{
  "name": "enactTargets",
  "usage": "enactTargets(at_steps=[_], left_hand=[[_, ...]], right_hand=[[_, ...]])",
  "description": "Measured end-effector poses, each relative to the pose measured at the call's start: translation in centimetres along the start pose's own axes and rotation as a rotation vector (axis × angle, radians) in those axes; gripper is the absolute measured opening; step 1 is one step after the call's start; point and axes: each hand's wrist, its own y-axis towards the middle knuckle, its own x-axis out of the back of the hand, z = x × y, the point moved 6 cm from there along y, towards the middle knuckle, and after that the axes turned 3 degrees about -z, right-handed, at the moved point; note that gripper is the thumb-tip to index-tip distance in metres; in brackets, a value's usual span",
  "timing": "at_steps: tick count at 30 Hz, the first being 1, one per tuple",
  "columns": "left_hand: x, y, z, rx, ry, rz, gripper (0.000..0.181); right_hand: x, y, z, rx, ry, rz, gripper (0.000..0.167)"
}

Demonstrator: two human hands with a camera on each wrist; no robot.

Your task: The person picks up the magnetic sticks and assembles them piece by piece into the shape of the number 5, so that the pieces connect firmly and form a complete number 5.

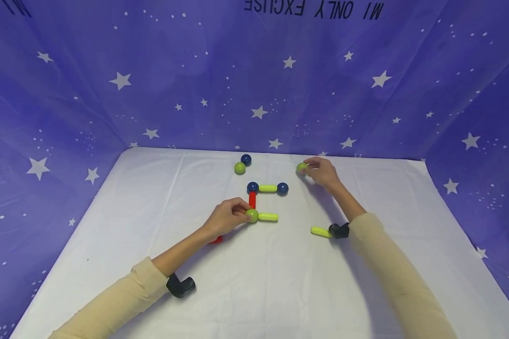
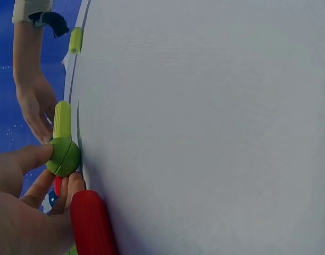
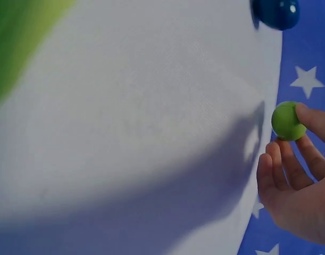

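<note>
With thumb and fingers, my left hand [image 1: 228, 216] pinches a green ball [image 1: 252, 215] in the middle of the table. A yellow-green rod [image 1: 268, 217] sticks out to the right of that ball, and a red rod [image 1: 252, 200] runs from it up to a dark blue ball [image 1: 252, 187]. Another yellow-green rod [image 1: 267, 188] joins this ball to a second dark blue ball [image 1: 282, 189]. Further back on the right, my right hand [image 1: 322, 172] pinches a loose green ball [image 3: 288, 121] between thumb and fingers. Partly behind the left hand lies another red rod [image 2: 93, 223].
A loose green ball [image 1: 239, 168] and a dark blue ball [image 1: 246, 160] lie together near the back edge. One yellow-green rod [image 1: 319, 231] lies by the right wrist's black camera mount [image 1: 339, 230]. A starry purple cloth [image 1: 220, 84] hangs behind the white table [image 1: 280, 292].
</note>
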Motion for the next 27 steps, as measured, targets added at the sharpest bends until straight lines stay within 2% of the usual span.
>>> enactTargets(at_steps=[3,7,12,16,20,27], left_hand=[[0.0,0.0,-0.1,0.0,-0.002,0.001,0.02],[0.0,0.0,0.0,-0.001,0.003,-0.002,0.02],[0.0,-0.1,0.0,0.005,0.003,-0.004,0.02],[0.1,-0.1,0.1,0.007,0.004,-0.006,0.02],[0.1,-0.1,0.0,0.004,0.002,-0.003,0.02],[0.0,0.0,-0.1,-0.005,-0.006,0.001,0.019]], right_hand=[[0.3,-1.3,0.5,0.014,0.01,0.045,0.039],[0.0,-3.9,1.2,0.067,0.023,0.106,0.039],[-1.3,-7.7,1.9,0.12,0.031,0.191,0.038],[-2.5,-9.9,1.9,0.132,0.039,0.256,0.036],[-3.6,-11.1,1.8,0.148,0.029,0.294,0.034],[-4.8,-11.9,1.9,0.165,0.018,0.323,0.032]])
